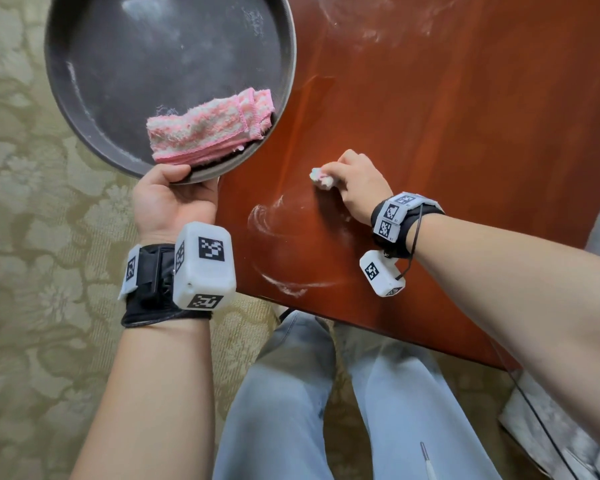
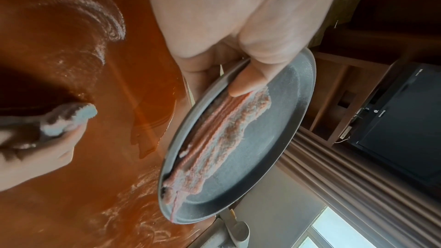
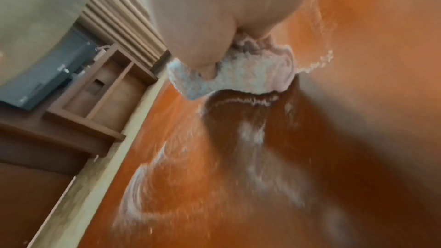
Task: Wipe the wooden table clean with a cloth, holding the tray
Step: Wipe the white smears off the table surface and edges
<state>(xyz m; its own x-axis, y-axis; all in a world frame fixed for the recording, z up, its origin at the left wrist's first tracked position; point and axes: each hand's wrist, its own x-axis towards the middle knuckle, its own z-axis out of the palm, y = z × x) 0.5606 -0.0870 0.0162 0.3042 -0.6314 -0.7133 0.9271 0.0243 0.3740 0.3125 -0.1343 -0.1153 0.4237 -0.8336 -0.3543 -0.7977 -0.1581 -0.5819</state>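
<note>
A round dark tray [image 1: 84, 98] hangs beside the table's left edge, and my left hand [image 1: 174, 195] grips its near rim with the thumb on top [image 2: 248, 82]. Inside it lies a folded pink and white cloth [image 1: 208, 129], also in the left wrist view [image 2: 214, 139]. My right hand [image 1: 354, 181] holds a small bunched white cloth [image 1: 321, 177] and presses it on the reddish wooden table [image 1: 465, 116]. The right wrist view shows this cloth [image 3: 238, 76] against the wood. White powder streaks [image 1: 267, 220] curve across the table near its front left corner.
More white powder smears [image 1: 371, 26] lie at the far part of the table. A patterned beige carpet [image 1: 21, 237] spreads under the tray and to the left. My legs in light jeans [image 1: 326, 410] are below the table's near edge.
</note>
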